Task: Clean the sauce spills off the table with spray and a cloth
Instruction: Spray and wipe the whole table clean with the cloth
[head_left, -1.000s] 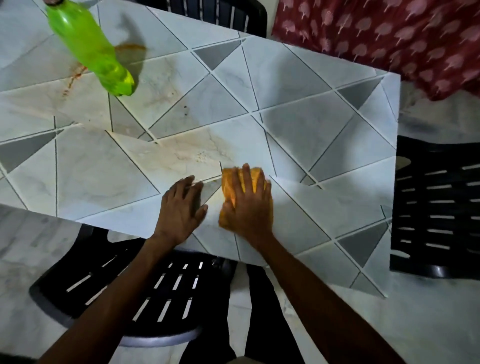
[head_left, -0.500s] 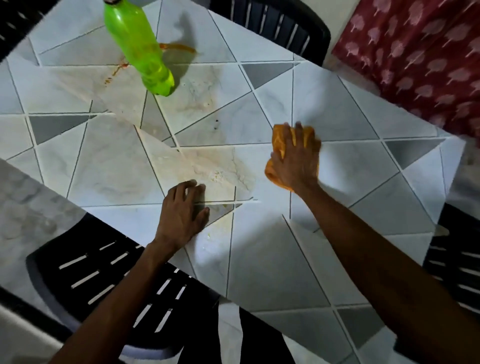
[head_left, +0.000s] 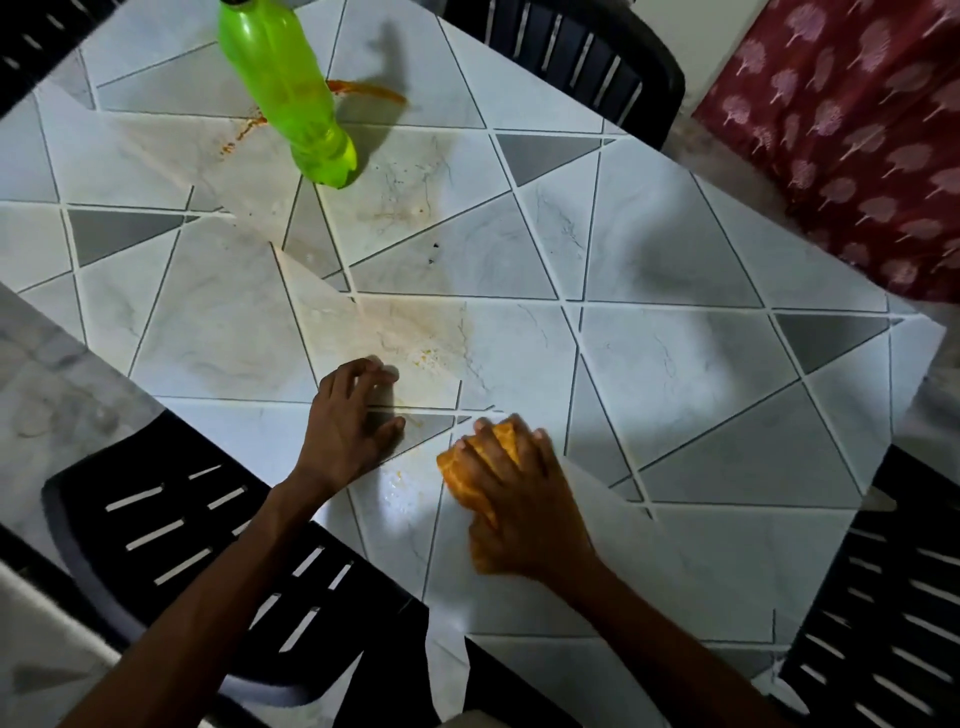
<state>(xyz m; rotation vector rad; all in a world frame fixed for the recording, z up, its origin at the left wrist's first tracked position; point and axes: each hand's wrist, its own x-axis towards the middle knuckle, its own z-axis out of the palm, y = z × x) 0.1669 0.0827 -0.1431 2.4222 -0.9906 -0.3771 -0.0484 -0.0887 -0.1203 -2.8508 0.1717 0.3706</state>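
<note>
My right hand (head_left: 511, 499) presses an orange cloth (head_left: 462, 475) flat on the tiled table (head_left: 675, 364) near its front edge, fingers curled over the cloth. My left hand (head_left: 348, 423) rests open on the table just left of it, fingertips touching the surface. A green bottle (head_left: 291, 93) stands at the far left of the table. Orange sauce streaks (head_left: 363, 91) lie behind and beside the bottle. A faint orange smear with crumbs (head_left: 426, 356) sits just beyond my left hand, and a wet patch (head_left: 395, 486) lies between my hands.
Black slatted plastic chairs stand around the table: one under my arms (head_left: 182, 519), one at the far side (head_left: 576, 57), one at the right (head_left: 904, 613). A red patterned fabric (head_left: 852, 119) hangs at the upper right. The floor is pale marble.
My right hand has pulled the cloth back from the table's middle towards the front edge, close to my left hand. The left hand has stayed in place.
</note>
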